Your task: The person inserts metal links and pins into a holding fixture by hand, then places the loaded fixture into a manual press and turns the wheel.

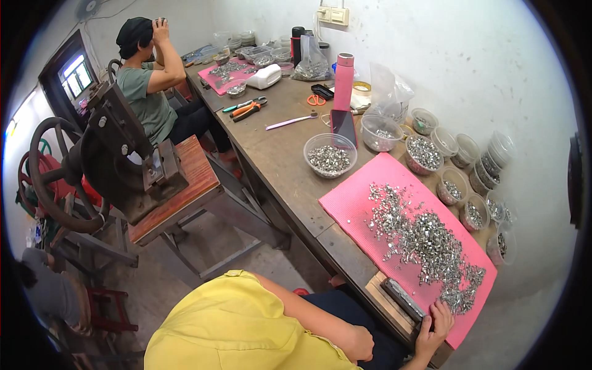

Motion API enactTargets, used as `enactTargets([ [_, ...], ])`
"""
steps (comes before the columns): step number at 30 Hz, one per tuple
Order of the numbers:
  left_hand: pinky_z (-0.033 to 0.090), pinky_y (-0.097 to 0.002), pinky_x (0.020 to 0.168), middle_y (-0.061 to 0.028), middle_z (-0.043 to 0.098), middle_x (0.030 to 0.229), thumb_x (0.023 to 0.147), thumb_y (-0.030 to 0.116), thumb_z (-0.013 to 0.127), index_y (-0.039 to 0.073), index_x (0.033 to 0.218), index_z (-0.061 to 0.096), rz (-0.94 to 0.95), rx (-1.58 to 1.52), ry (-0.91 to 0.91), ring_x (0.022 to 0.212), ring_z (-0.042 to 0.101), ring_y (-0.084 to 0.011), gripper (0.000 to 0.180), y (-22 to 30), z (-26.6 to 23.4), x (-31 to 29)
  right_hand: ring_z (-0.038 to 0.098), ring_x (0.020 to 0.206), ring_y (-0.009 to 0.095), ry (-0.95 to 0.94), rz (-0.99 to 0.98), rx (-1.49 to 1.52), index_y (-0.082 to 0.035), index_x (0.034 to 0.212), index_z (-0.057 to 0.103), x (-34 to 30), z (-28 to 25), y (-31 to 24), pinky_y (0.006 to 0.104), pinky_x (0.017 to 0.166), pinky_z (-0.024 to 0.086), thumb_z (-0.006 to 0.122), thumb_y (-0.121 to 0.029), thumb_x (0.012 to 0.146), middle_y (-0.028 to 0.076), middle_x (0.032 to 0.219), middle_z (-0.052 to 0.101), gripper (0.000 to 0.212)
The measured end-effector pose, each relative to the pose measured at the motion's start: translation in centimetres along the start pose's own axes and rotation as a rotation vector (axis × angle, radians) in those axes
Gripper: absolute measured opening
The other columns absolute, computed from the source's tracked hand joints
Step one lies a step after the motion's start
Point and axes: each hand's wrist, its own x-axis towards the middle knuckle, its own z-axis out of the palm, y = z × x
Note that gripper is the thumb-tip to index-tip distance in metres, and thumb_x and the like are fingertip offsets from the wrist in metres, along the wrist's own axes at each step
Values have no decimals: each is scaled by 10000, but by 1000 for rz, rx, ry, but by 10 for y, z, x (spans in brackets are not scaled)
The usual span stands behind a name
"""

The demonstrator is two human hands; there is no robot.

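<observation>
My left hand (361, 345) is curled closed beside my lap, left of the table edge; whatever it may hold is hidden. My right hand (435, 325) rests by the near end of a dark metal bar (404, 300), its bent fingers a little apart at the edge of a pink mat (349, 198). The bar lies on a wooden block (383, 293) at the table's front edge. Many small shiny metal pieces (425, 243) are heaped and scattered over the mat, some close to my right fingertips.
Clear plastic tubs (423, 154) of metal pieces line the wall side. A larger tub (330, 156), a phone (343, 127) and a pink bottle (343, 83) stand beyond the mat. Pliers (249, 108) lie farther off. A hand press (117, 154) stands left; another person (145, 86) sits beyond.
</observation>
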Motion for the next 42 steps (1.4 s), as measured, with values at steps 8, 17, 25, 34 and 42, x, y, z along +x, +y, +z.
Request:
enactTargets([
  [8, 577, -495, 902, -134, 772, 1101, 956, 453, 674, 134, 1257, 713, 54, 3, -18, 1070, 723, -363, 440, 0, 5, 6, 616, 1292, 374, 18, 32, -25, 10, 1126, 741, -6, -3, 1, 497, 1141, 362, 647, -169, 952, 174, 1252, 728, 267],
  [17, 571, -480, 743, -153, 726, 900, 869, 231, 762, 88, 1053, 739, 287, -378, 741, 844, 717, -371, 233, -5, -69, -50, 639, 1276, 339, 39, 33, 33, -41, 1098, 761, 4, 6, -8, 481, 1121, 393, 722, -126, 873, 134, 1231, 748, 243],
  [25, 592, -423, 853, -157, 687, 1091, 872, 72, 800, 18, 1297, 582, 530, -559, 1540, 865, 713, -274, 481, 26, -229, -140, 666, 1224, 336, 131, 106, 2, -43, 1064, 774, 3, 19, -10, 465, 1078, 414, 804, -122, 783, 130, 1187, 758, 292],
  [34, 524, -424, 989, -156, 666, 1240, 874, 385, 734, 34, 1327, 590, 662, -1291, 1212, 1088, 655, -280, 590, 91, -164, -108, 663, 1228, 332, 72, 29, 18, -46, 1066, 778, 8, 6, -4, 453, 1074, 411, 812, -162, 797, 123, 1183, 760, 294],
  [42, 464, -425, 1111, -156, 647, 1372, 876, 664, 676, 49, 1353, 597, 730, -1910, 798, 1287, 603, -284, 782, 119, -153, -99, 659, 1233, 333, 63, 45, 44, -51, 1073, 778, 9, 7, -6, 459, 1085, 401, 816, -159, 793, 124, 1190, 756, 303],
])
